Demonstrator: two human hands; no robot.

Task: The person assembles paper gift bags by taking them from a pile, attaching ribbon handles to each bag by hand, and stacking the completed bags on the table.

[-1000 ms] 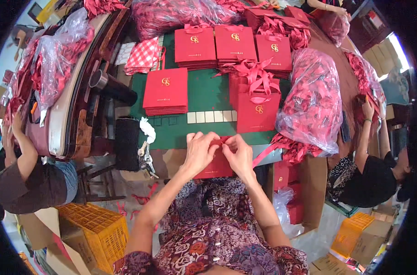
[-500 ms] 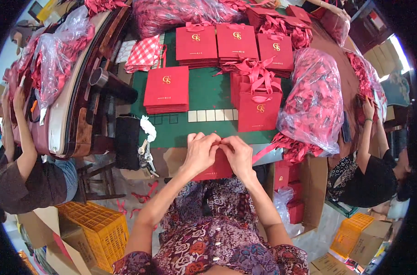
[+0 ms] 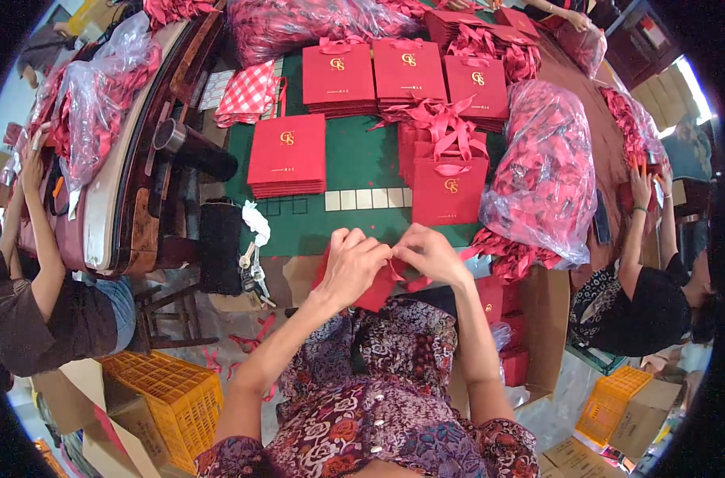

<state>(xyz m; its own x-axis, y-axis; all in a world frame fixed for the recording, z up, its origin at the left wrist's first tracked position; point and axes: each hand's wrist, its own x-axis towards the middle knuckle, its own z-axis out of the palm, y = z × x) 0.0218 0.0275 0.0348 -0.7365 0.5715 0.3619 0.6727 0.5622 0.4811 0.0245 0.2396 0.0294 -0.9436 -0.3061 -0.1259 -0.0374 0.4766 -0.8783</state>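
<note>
A red paper gift bag [image 3: 372,297] is tilted above my lap at the table's near edge. My left hand [image 3: 353,267] is closed on its top edge, with the bag partly hidden under the fingers. My right hand [image 3: 434,256] pinches a red ribbon [image 3: 416,284] just beside the left fingertips, and a strand hangs below the fingers. Just beyond my hands stands a bag with a ribbon handle [image 3: 450,191], in front of more ribboned bags. A flat stack of red bags [image 3: 286,155] lies to the left on the green table top [image 3: 362,147].
A clear plastic sack of red ribbons [image 3: 538,171] bulges at the right. Keys [image 3: 255,275] and a white tissue hang by a black pouch [image 3: 220,247] at left. A cardboard box [image 3: 547,334] with red bags stands right of my lap. Other people work at both sides.
The bag has tilted and swung left in my left hand. My right hand has moved slightly right, drawing the ribbon with it. The view has shifted a little.
</note>
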